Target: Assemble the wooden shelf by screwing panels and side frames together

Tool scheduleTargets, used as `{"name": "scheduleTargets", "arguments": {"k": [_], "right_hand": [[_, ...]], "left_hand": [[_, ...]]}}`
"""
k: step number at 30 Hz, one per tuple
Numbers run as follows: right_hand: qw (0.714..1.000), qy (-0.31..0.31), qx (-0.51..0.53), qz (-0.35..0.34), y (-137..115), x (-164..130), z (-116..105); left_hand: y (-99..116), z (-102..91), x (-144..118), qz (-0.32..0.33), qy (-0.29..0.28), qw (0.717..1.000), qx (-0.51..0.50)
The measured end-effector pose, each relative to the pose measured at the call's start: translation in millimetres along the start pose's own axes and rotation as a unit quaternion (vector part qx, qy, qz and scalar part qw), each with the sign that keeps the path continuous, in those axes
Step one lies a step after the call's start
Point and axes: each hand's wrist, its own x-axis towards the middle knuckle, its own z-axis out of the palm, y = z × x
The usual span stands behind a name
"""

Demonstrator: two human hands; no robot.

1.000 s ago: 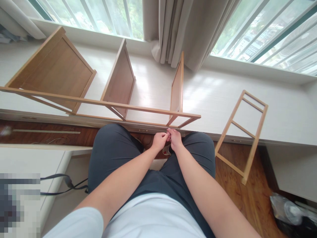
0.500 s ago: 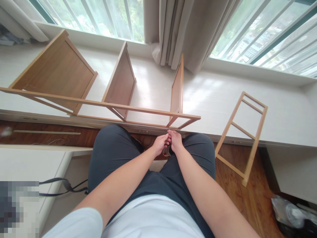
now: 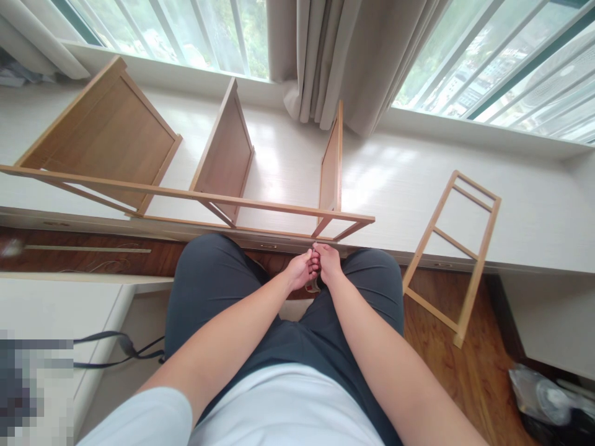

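Over the last second my hands have barely shifted: my left hand (image 3: 300,271) and right hand (image 3: 329,263) stay pressed together between my knees, fingers pinched on something small (too hidden to name), just at 6 o'clock of the wooden shelf frame (image 3: 344,218) lying on the window ledge (image 3: 534,210).

The shelf frame (image 3: 195,195) is made of pale, matt, smooth wood with darker brown panels. The floor (image 3: 469,371) is finished in glossy dark wood. The curtain (image 3: 325,56) is seen as soft grey cloth.
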Motion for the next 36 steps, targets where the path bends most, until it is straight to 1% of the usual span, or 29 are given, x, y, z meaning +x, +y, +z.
{"name": "scheduleTargets", "arguments": {"k": [8, 17, 27, 32, 36], "right_hand": [[0.999, 0.013, -0.024, -0.021, 3.7, 3.6, -2.0], [0.998, 0.031, -0.036, -0.052, 4.7, 5.8, -2.6], [0.998, 0.019, -0.022, -0.049, 2.5, 4.0, -0.2], [0.999, 0.007, -0.011, -0.05, 4.3, 6.4, -0.4], [0.999, 0.01, -0.012, -0.051, 5.4, 9.4, -1.2]], "left_hand": [[-1.8, -1.8, -0.9, -0.025, -0.005, 1.0, -0.001], [-2.2, -1.6, 1.9, -0.027, -0.012, 0.999, 0.034], [-5.3, 2.4, -0.3, 0.043, -0.001, 0.997, 0.068], [-7.3, 1.6, 0.6, 0.082, 0.001, 0.992, 0.096], [-8.1, 1.5, 1.5, 0.103, 0.007, 0.987, 0.121]]}}
